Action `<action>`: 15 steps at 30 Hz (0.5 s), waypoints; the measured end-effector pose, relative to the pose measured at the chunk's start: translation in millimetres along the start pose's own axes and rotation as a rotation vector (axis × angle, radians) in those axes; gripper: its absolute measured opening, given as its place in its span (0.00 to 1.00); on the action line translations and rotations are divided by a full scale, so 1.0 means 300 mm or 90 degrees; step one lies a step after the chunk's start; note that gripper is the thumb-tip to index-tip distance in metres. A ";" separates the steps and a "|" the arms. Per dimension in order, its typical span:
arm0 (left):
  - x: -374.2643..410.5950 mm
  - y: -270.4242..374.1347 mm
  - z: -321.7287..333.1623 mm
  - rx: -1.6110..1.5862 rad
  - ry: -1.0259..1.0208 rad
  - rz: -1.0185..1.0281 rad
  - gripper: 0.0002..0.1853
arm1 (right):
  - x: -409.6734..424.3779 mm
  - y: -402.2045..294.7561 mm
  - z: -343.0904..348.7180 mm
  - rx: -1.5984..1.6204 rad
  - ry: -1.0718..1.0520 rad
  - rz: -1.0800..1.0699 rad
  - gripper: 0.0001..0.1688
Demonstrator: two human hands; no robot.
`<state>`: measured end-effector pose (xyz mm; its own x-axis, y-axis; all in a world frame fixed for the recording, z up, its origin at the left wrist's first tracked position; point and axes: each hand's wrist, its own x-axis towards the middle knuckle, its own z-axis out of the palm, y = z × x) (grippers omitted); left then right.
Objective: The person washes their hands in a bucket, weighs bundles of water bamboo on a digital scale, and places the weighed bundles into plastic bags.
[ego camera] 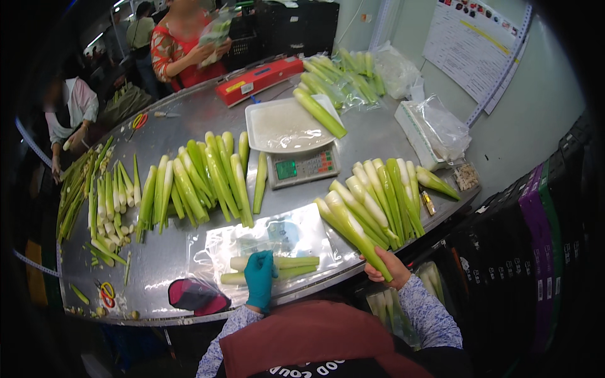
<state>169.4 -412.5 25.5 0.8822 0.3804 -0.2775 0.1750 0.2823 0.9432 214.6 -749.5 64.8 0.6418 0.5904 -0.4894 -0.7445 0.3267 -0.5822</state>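
Note:
My right hand [390,269], bare, grips the green lower end of a water bamboo shoot [350,219]. The shoot's pale end points up and left over a row of similar shoots [392,198]. My left hand [260,276] wears a teal glove, its fingers curled over two shoots [298,267] that lie side by side on clear plastic bags [288,231]. Whether those fingers pinch the film or a shoot cannot be seen. Ahead stands a digital scale [302,167], with a single shoot [321,113] across the right side of its white tray [279,125].
More shoots [189,184] and small trimmed pieces [111,231] cover the metal table's [156,269] left side. Scissors [107,294], a dark and pink pouch [198,296], a red sealer [260,80] and bagged shoots [340,80] lie around. Two people work across the table; black crates [501,264] stand right.

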 end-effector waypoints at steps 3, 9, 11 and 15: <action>0.006 -0.005 -0.005 0.023 0.003 0.000 0.08 | 0.027 -0.025 0.040 -0.086 0.104 -0.065 0.27; 0.016 -0.023 -0.012 0.012 -0.007 0.007 0.07 | 0.153 -0.083 0.104 -0.301 0.260 -0.186 0.19; 0.010 -0.012 -0.014 0.022 -0.006 0.003 0.07 | 0.237 -0.085 0.103 -0.407 0.324 -0.272 0.19; 0.003 -0.014 -0.023 0.008 -0.009 -0.004 0.08 | 0.284 -0.151 0.219 -0.583 0.413 -0.474 0.21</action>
<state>166.4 -407.2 19.9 0.8872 0.3658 -0.2812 0.1862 0.2739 0.9436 290.9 -665.6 92.1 0.9969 -0.0473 0.0629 0.0429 -0.3428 -0.9384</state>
